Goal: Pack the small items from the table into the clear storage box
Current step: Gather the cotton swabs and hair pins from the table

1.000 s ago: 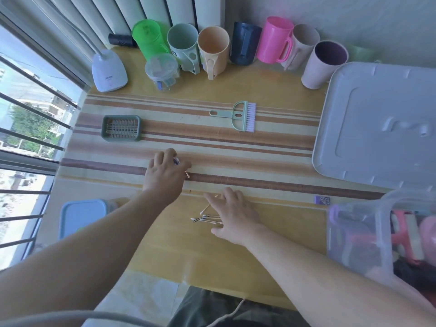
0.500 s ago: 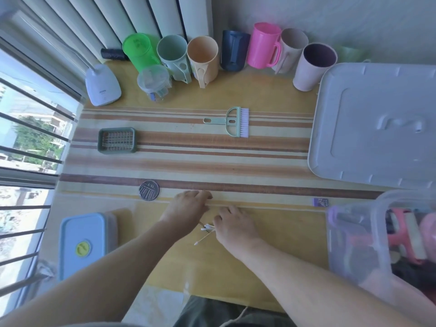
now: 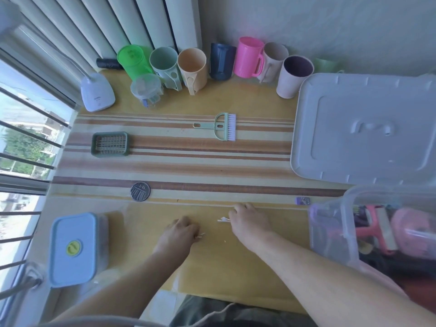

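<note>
Both hands rest knuckles-up on the table [image 3: 146,274]. The right hand [image 3: 251,224] pinches a few cotton swabs [image 3: 223,219]; the left hand [image 3: 179,236] is curled over thin sticks [image 3: 201,236]. The clear storage box [image 3: 335,232] sits just right, its lid [image 3: 365,128] behind.

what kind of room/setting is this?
Likely a home, a table by a window, perhaps on an enclosed balcony. Cues: barred window with vertical blinds, a row of plastic cups against the wall, and a desk lamp.
</note>
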Action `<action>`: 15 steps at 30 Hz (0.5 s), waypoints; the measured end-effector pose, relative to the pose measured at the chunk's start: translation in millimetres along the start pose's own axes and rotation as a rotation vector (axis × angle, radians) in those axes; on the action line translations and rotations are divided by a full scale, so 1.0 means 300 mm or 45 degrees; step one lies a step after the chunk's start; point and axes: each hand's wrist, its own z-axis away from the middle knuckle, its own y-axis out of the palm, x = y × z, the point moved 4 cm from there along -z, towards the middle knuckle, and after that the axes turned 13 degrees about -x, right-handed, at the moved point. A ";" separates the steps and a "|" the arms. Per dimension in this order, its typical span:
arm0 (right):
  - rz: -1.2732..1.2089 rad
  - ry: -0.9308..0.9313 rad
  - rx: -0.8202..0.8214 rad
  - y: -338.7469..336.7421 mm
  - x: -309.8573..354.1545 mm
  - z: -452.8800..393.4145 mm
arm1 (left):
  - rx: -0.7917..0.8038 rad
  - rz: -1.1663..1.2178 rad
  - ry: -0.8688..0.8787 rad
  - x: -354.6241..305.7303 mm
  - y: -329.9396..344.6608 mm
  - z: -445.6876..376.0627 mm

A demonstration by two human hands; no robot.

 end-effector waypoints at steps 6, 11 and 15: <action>-0.165 0.033 -0.141 -0.126 0.012 0.039 | -0.198 -0.212 0.151 -0.026 -0.028 0.034; -0.468 -0.102 -0.462 -0.365 -0.014 0.230 | -0.146 -0.134 -0.101 -0.101 -0.086 0.016; -0.660 -0.172 -0.707 -0.482 -0.165 0.501 | -0.355 0.273 -0.123 -0.402 -0.288 -0.053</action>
